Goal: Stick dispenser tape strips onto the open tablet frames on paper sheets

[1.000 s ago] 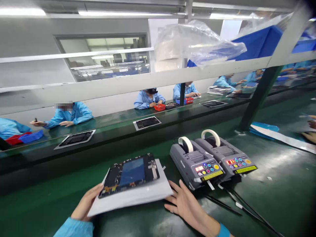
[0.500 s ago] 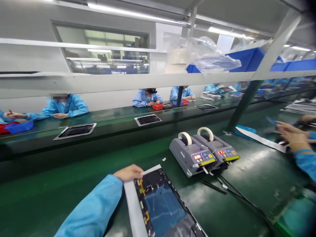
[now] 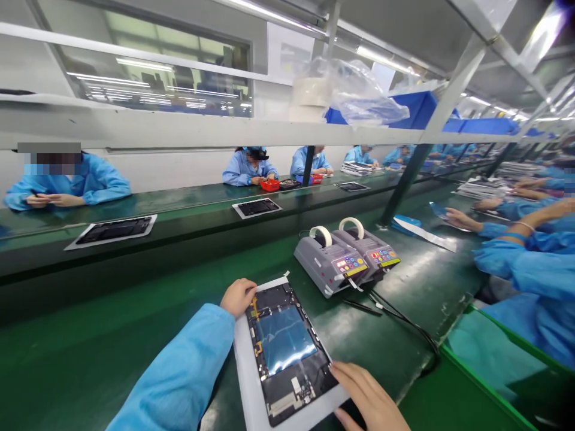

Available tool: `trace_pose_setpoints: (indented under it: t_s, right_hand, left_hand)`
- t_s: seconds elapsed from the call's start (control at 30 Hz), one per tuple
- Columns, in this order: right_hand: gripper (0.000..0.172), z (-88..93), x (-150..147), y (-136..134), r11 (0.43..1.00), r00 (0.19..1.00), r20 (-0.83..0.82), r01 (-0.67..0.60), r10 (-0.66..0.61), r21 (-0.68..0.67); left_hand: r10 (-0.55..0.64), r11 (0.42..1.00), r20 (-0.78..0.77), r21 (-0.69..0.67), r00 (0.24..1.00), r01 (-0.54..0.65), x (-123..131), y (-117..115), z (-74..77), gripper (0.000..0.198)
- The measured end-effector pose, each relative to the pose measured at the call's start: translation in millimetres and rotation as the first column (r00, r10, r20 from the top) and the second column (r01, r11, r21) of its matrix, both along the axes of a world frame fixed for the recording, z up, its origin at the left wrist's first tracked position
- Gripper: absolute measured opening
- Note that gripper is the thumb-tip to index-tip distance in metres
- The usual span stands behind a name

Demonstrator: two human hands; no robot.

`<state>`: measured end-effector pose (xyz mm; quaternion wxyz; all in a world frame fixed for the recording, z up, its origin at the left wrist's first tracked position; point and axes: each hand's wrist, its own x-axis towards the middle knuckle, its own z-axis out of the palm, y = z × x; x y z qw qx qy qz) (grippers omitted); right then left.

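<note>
An opened tablet [image 3: 290, 335] with exposed inner parts and a shiny blue film over its middle lies on a white sheet [image 3: 245, 374] on the green bench. My left hand [image 3: 240, 297] is closed at its upper left corner, fingers curled on the tablet and sheet edge. At the lower right corner, my right hand [image 3: 368, 395] grips the edge, with fingers on the tablet's side and the thumb lower down by the sheet. Part of the right hand is cut off by the bottom of the view.
Two grey tape dispensers [image 3: 332, 263] stand beyond the tablet, with black cables [image 3: 404, 317] trailing right. A green bin [image 3: 476, 377] is at the lower right. Co-workers [image 3: 525, 251] sit at right and across the bench. More tablets [image 3: 114, 230] lie on the raised ledge.
My right hand has come into view and taken the tablet's lower right edge. The view has turned rightward, and more of the tablet's lower end shows. My left hand stays at the upper left corner.
</note>
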<state>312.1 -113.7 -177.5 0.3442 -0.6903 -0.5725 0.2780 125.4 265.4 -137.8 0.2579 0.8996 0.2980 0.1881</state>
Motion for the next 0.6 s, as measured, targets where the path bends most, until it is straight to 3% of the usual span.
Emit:
trace_pose_setpoints:
  t_s: [0.1, 0.33, 0.47, 0.6]
  right_hand:
    - [0.063, 1.4, -11.8, 10.1, 0.999, 0.945, 0.323, 0.038, -0.048, 0.038]
    - [0.064, 8.4, -14.8, 27.9, 0.997, 0.934, 0.353, 0.026, -0.051, 0.074]
    - [0.061, -9.1, -1.3, 29.2, 0.997, 0.879, 0.474, -0.070, 0.045, 0.036]
    - [0.058, -36.6, 5.6, 25.4, 0.986, 0.853, 0.521, -0.060, -0.030, 0.154]
  left_hand:
    - [0.021, 0.999, -0.008, 0.044, 1.000, -0.020, -3.2, 11.1, -6.6, 0.032]
    - [0.040, 0.998, -0.017, 0.054, 0.999, -0.039, -18.8, 17.1, -1.9, 0.031]
    - [0.002, 1.000, -0.042, 0.014, 0.999, -0.002, -19.5, 17.2, 2.4, 0.032]
    - [-0.046, 0.998, -0.084, -0.037, 0.995, 0.043, -21.1, 21.4, 4.9, 0.032]
